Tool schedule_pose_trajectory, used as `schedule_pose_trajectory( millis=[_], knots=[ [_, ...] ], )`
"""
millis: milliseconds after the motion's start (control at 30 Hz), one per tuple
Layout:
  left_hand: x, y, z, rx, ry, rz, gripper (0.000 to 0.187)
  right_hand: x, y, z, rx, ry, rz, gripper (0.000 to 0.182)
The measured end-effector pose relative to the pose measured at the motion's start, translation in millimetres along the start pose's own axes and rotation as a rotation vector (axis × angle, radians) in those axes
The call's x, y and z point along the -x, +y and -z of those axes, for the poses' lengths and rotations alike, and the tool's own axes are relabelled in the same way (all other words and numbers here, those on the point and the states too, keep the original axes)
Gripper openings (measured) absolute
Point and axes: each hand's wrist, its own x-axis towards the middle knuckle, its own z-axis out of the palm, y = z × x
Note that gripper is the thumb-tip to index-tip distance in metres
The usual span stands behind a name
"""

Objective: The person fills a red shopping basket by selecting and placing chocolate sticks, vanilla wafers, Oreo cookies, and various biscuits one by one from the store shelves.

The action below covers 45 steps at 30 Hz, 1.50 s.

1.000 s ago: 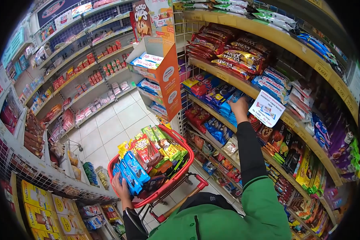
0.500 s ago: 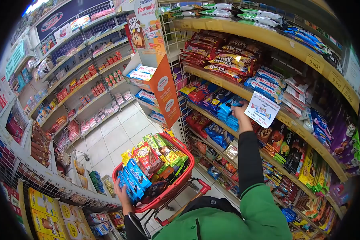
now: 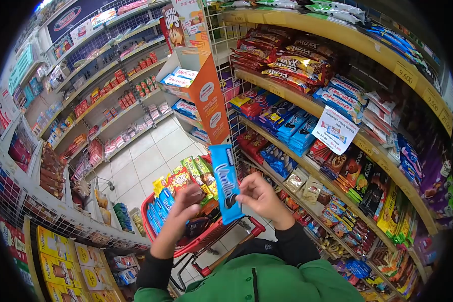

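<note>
My right hand pinches the edge of a blue Vanilla packet, held upright over the right side of the red cart basket. My left hand is raised above the basket, its fingers apart and holding nothing. Beneath and beside it, several blue packets lie at the basket's left side. Red, green and yellow snack packs fill the basket's back part. More blue packets lie on the shelf to the right, left of a white price sign.
An orange cardboard display stands behind the cart. Curved shelves of snacks run down the right side. At the left are a white wire rack and yellow boxes. Tiled floor shows behind the cart.
My right hand has come from the shelf to above the basket with a blue packet. My left hand has let go of the packets in the basket and moved up and right.
</note>
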Motion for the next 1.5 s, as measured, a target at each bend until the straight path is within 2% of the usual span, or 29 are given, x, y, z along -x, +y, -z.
schedule_pose_trajectory(
  millis=[67,100,233,333,467,600,667,733,767,800,833,867,900,1000,1067,1167,1267,1400,1500],
  knots=[
    [-11,-11,-21,0.194,-0.057,0.057,0.044,5,5,-3,0.164,-0.086,0.017,0.022],
    [-14,-15,-29,0.209,-0.022,0.067,0.038,9,3,-4,0.163,-0.121,-0.059,0.025],
    [-25,-31,-27,0.206,0.016,0.115,0.020,22,15,-3,0.099,-0.079,-0.124,0.028],
    [-27,-36,-28,0.248,0.042,0.146,0.016,25,18,-5,0.066,-0.025,-0.098,0.030],
    [-29,-44,-26,0.305,0.023,0.116,0.016,24,16,3,0.285,-0.199,-0.262,0.027],
    [-28,-59,-27,0.266,0.001,0.182,0.016,30,28,15,0.286,-0.242,-0.376,0.022],
    [-28,-60,-30,0.227,-0.048,0.216,0.019,33,25,22,0.216,-0.224,-0.435,0.020],
    [-28,-69,-27,0.206,-0.001,0.182,0.019,43,31,37,0.197,-0.195,-0.485,0.018],
    [-30,-69,-14,0.068,0.007,0.115,0.021,48,36,47,0.216,-0.173,-0.505,0.017],
    [-32,-51,-12,0.026,0.145,0.062,0.024,54,37,55,0.203,-0.122,-0.520,0.017],
    [-31,-45,5,-0.155,0.281,0.132,0.027,60,40,64,0.231,-0.071,-0.508,0.017],
    [-36,-64,29,-0.276,0.378,-0.111,0.036,66,40,74,0.260,-0.018,-0.494,0.017],
    [-34,-62,48,-0.149,0.500,0.034,0.045,71,37,82,0.252,0.025,-0.529,0.017],
    [-27,-77,94,-0.255,0.682,0.209,0.059,85,22,103,0.246,0.166,-0.598,0.017],
    [-23,-87,108,-0.440,0.693,0.262,0.062,94,12,109,0.238,0.272,-0.598,0.017],
    [-23,-87,105,-0.508,0.663,0.402,0.067,110,9,120,0.220,0.378,-0.596,0.016],
    [-22,-86,99,-0.478,0.576,0.410,0.069,119,-1,123,0.250,0.429,-0.599,0.015],
    [-19,-101,108,-0.553,0.573,0.355,0.069,135,-9,125,0.241,0.479,-0.588,0.015],
    [-17,-95,101,-0.604,0.516,0.439,0.071,146,-13,130,0.266,0.513,-0.586,0.016]
  ],
)
